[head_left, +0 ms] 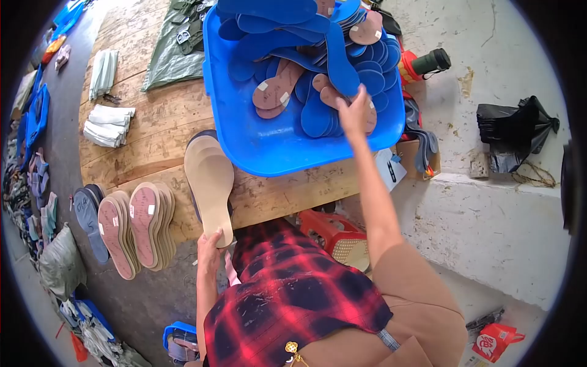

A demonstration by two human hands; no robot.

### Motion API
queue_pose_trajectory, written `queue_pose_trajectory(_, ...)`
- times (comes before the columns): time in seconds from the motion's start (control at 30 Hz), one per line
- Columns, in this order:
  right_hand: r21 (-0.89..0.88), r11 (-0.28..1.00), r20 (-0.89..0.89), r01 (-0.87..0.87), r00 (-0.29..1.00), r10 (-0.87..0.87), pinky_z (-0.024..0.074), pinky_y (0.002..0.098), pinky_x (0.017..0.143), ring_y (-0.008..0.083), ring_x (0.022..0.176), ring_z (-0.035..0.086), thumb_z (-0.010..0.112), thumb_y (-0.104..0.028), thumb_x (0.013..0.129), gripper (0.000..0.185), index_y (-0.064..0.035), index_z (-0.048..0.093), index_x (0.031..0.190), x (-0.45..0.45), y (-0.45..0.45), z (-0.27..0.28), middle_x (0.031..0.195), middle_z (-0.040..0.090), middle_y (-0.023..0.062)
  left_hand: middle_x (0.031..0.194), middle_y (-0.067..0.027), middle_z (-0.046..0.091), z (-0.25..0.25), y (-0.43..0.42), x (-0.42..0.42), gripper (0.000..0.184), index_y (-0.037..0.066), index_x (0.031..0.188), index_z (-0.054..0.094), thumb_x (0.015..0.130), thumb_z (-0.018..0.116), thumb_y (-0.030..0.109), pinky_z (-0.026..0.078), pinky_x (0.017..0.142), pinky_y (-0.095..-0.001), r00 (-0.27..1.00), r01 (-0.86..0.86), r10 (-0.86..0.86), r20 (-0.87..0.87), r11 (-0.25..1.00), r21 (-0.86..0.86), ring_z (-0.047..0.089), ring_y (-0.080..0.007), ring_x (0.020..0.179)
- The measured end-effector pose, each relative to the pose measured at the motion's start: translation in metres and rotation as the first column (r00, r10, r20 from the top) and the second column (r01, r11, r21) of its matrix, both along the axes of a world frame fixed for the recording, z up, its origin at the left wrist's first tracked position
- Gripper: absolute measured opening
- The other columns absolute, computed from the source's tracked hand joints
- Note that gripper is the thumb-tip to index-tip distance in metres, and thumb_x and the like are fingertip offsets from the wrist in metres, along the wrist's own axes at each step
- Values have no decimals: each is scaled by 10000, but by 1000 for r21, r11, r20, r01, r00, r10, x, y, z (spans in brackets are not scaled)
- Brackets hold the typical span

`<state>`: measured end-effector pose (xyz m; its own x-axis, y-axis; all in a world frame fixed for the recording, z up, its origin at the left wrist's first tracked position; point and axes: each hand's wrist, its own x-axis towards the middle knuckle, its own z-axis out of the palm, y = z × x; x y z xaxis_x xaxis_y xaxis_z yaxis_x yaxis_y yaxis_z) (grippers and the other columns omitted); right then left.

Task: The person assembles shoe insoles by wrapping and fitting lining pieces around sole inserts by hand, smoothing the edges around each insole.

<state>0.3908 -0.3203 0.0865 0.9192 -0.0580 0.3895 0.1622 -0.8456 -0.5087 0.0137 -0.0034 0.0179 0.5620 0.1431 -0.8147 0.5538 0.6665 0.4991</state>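
My left hand (210, 246) grips the narrow end of a beige insole (211, 177) at the table's front edge, thumb on top. The insole lies over others, with dark edges showing beneath. My right hand (354, 115) reaches into a large blue plastic tub (269, 160), its thumb and fingers closing at the lower end of a blue insole (342, 61). Around it lie many loose blue insoles, some turned to a pinkish-brown side, such as the insole (269, 95) with white labels.
Stacked insoles (143, 214) in pink and beige overhang the wooden table (165, 122), beside blue-grey insoles (90, 223). White bundles (109, 125) and a green woven sack (174, 55) lie farther back. A red stool (333, 232) stands under the table, and a black bag (513, 131) sits right.
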Motion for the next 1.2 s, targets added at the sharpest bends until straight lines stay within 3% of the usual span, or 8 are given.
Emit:
queue_pose_trajectory(0.1, -421, 896, -84, -145, 989, 121, 334, 478, 1061, 424, 1277, 375, 777, -266, 712, 898, -81, 284, 1439, 47, -30, -11, 1397, 353, 253, 1039, -77, 656, 1, 4, -7, 313, 31, 1174, 559, 886, 620, 140, 561, 777, -363, 998, 9, -9, -61, 1000, 2, 655, -191, 915)
queue_pose_trajectory(0.37, -364, 908, 46, -206, 970, 238, 428, 443, 975, 399, 1158, 504, 643, -178, 841, 510, -143, 490, 1326, 19, -20, 13, 1285, 481, 222, 1095, -94, 634, -2, 8, -15, 318, 37, 1209, 526, 923, 574, 166, 573, 757, -385, 995, -11, 12, -96, 1000, 3, 644, -210, 950)
queue_pose_trajectory(0.4, -291, 910, 226, -294, 903, 364, 444, 421, 950, 363, 1105, 540, 587, -116, 872, 371, -86, 550, 1239, 13, -21, 21, 1163, 565, 176, 1111, -95, 630, -2, 10, -17, 323, 38, 1222, 519, 933, 560, 176, 571, 766, -392, 994, -3, 3, -106, 1000, -6, 640, -214, 965)
queue_pose_trajectory(0.57, 40, 978, 133, -203, 971, 196, 471, 291, 744, 156, 819, 591, 584, -161, 940, 216, -27, 573, 1109, -86, 7, 109, 958, 630, 87, 1208, -101, 587, 5, 7, -25, 307, 46, 1239, 522, 973, 483, 192, 574, 774, -406, 994, -110, 113, 12, 986, -125, 612, -249, 1047)
queue_pose_trajectory(0.7, 721, 657, -120, -219, 894, 431, 490, 258, 756, 134, 826, 626, 564, -110, 923, 245, 13, 545, 1134, -140, 29, 180, 1003, 632, 75, 1197, -78, 608, -2, 3, -34, 315, 61, 1265, 519, 977, 503, 186, 541, 854, -420, 980, -198, 187, -75, 959, -201, 606, -222, 1068)
queue_pose_trajectory(0.9, 921, 314, -356, 231, 168, 919, 502, 274, 775, 126, 867, 607, 631, -65, 799, 406, 48, 538, 1177, -188, 51, 83, 978, 621, 62, 1199, -85, 605, -3, -4, -40, 295, 10, 1249, 514, 985, 495, 141, 547, 913, -392, 940, -313, 339, 23, 890, -333, 601, -212, 1095)
queue_pose_trajectory(1.03, 871, 444, -418, 209, -161, 894, 493, 283, 849, 137, 1014, 591, 698, -114, 820, 535, 28, 485, 1290, -246, 147, 77, 1156, 611, 79, 1212, -94, 594, -11, -4, -52, 294, 5, 1253, 504, 990, 475, 134, 531, 946, -409, 914, -325, 399, 69, 825, -461, 603, -215, 1092)
queue_pose_trajectory(1.2, 875, 475, -483, 91, 115, 868, 531, 282, 753, 132, 877, 642, 637, -166, 892, 365, -4, 520, 1198, -228, 204, -15, 1045, 653, 69, 1243, -115, 572, 10, -10, -55, 313, 4, 1279, 475, 1002, 448, 146, 483, 1010, -436, 892, -417, 452, -6, 819, -394, 586, -237, 1124)
